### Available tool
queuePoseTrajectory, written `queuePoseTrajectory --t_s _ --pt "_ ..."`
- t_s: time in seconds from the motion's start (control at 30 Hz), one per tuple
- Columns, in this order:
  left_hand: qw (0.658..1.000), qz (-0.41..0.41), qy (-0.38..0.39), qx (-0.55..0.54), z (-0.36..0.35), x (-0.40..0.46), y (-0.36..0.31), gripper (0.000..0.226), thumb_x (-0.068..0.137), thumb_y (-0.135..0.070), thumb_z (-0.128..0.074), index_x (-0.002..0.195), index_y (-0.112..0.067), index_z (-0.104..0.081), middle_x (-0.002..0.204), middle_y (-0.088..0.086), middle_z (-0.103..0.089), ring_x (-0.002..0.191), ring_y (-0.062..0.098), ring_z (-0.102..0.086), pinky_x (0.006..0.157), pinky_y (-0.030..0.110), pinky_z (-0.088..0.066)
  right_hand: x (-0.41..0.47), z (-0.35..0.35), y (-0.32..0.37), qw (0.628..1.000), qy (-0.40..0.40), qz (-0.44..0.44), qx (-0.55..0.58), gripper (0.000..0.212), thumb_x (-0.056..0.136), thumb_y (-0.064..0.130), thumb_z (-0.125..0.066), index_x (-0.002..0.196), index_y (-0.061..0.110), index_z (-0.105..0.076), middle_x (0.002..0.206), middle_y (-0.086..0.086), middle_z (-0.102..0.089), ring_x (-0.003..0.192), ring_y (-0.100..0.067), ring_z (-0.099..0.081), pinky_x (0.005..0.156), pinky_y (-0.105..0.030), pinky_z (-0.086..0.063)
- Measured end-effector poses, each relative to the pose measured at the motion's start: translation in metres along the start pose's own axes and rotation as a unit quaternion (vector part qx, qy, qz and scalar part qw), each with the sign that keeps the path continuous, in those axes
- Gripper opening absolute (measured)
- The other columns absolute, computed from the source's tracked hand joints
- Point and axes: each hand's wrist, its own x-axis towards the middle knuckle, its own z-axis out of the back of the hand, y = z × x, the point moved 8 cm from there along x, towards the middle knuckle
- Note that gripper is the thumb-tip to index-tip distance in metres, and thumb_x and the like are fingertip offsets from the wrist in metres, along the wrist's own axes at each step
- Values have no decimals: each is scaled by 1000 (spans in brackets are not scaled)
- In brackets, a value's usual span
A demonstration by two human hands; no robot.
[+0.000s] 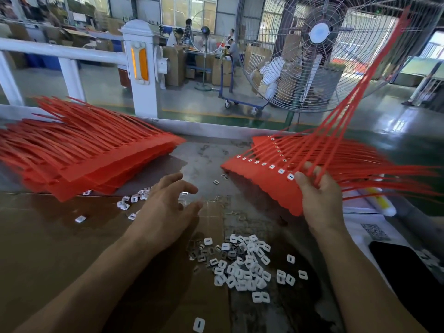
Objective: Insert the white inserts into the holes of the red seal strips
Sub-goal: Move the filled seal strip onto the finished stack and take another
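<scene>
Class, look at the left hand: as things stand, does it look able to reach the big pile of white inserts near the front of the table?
Probably yes. The left hand hovers open, holding nothing, and the pile of white inserts lies uncovered close by, with nothing between them.

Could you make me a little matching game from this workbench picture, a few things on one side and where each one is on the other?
Things:
1. left hand
2. right hand
3. big pile of white inserts
4. stack of red seal strips without inserts

Places:
A. far left of the bench, lying flat
B. near edge of the bench, between the two forearms
C. hovering over a few scattered inserts, holding nothing
D. gripping the lifted sheet of red seal strips that has inserts in it

Pairs: 1-C, 2-D, 3-B, 4-A
</scene>
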Motion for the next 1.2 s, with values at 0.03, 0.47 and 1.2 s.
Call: queuePoseTrajectory --t_s 0.03,0.47,1.2 --pt "1000 0 2 0 0 0 0 28 92 -38 -70 119 -34 -65 153 -8 -36 137 14 -40 78 0 -32 2 5 0 999 -35 1 18 17 97 18 -70 104 34 -69 95 15 -73 86 -3 -69 88 -34 -58" --pt "1000 2 -3 -9 -1 -1 1 21 91 -38 -72 111 -36 -67 150 -9 -41 135 15 -44 105 27 -37 -5 -15 -5 939 79 -163 291 27 94 -14 -49 101 9 -62 89 -4 -71 84 -18 -72 76 -34 -63" --pt "1000 5 -10 -12 1 0 3 18 90 -39 -72 107 -38 -67 145 -8 -45 133 14 -45 111 38 -39 -18 -18 -11 941 64 -216 251 9 102 -1 -55 105 -1 -64 80 -11 -78 76 -23 -78 62 -27 -62"
